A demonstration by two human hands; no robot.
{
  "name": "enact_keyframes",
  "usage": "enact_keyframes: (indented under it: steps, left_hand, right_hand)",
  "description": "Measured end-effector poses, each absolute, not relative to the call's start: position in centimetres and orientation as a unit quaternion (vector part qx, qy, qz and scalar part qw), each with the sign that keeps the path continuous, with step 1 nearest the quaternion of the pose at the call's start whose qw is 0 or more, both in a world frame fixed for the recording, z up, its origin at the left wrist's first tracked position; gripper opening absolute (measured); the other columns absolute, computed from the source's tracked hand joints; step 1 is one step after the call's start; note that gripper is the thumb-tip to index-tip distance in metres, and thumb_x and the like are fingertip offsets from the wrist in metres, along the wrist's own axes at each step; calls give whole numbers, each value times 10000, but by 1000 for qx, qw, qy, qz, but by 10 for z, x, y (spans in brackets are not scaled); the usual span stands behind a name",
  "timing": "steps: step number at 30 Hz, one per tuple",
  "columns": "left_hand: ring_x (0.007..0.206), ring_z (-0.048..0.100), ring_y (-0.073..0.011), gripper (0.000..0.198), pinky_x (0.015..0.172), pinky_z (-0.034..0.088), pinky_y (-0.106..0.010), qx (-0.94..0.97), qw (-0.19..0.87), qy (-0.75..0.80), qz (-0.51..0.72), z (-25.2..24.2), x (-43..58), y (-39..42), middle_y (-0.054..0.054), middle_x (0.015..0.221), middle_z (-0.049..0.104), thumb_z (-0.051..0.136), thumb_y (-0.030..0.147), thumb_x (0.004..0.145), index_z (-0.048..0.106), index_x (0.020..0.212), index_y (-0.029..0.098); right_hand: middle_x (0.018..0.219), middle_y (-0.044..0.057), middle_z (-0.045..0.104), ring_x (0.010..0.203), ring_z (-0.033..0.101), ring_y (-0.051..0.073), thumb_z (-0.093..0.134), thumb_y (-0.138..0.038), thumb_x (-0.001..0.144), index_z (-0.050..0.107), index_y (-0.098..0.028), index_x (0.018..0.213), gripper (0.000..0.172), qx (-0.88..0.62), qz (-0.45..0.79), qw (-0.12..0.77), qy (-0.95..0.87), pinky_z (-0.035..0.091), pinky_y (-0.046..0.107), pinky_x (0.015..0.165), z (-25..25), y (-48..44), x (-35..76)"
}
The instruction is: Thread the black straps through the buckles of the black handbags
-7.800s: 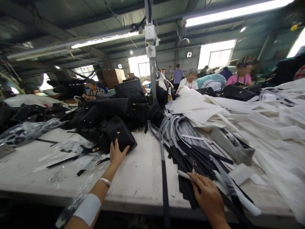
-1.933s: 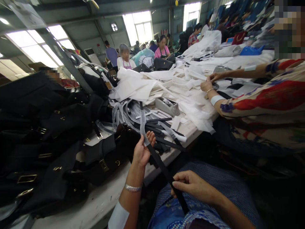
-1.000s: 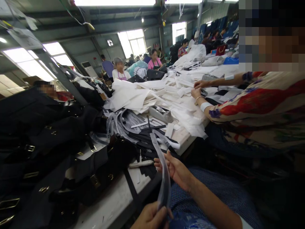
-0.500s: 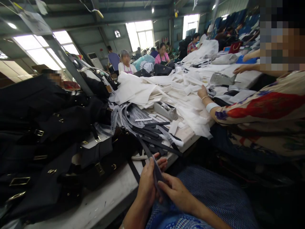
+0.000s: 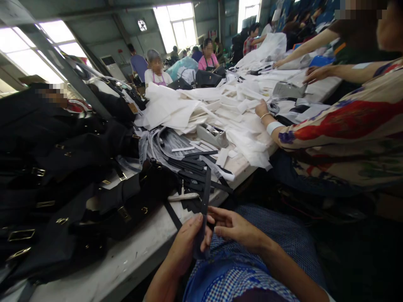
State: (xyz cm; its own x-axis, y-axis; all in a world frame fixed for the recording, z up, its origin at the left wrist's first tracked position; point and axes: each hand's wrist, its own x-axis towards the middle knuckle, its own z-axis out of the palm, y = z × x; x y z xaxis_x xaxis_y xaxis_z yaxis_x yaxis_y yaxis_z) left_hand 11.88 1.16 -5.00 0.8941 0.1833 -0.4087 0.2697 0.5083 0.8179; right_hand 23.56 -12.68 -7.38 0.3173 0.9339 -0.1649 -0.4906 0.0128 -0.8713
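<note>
A black strap [image 5: 205, 193] with small holes stands up from my left hand [image 5: 189, 235], pinched between thumb and fingers. Its lower end looks wrapped in clear plastic [image 5: 199, 250]. My right hand [image 5: 237, 228] is just beside it, thumb and fingers apart, fingertips close to the strap; whether they touch it I cannot tell. Beyond my hands, more black straps [image 5: 189, 165] lie in a pile on the table, several sleeved in plastic. A pale-handled tool [image 5: 184, 196] rests at the pile's near side.
Black bags [image 5: 85, 201] with gold buckles fill the left. A grey tape dispenser [image 5: 212, 135] stands behind the straps, before heaped white sheets [image 5: 176, 109]. At the right, a co-worker's patterned sleeve [image 5: 340, 121] reaches over the white table [image 5: 103, 274]. Other people sit farther back.
The right hand has come off the strap and its fingers have spread. The strap now points more upright in my left hand. The view has shifted slightly.
</note>
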Motion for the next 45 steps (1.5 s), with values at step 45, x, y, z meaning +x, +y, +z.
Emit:
enact_keyframes:
  steps: [45]
  left_hand:
    - [1046, 668, -267, 618, 929, 512, -330, 887, 416, 186, 76, -87, 85, 19, -74, 1165, 712, 600, 105, 766, 604, 1357, 286]
  right_hand:
    - [1016, 39, 681, 688, 538, 100, 803, -325, 777, 737, -207, 929, 203, -525, 293, 798, 41, 462, 229, 630, -93, -199, 246]
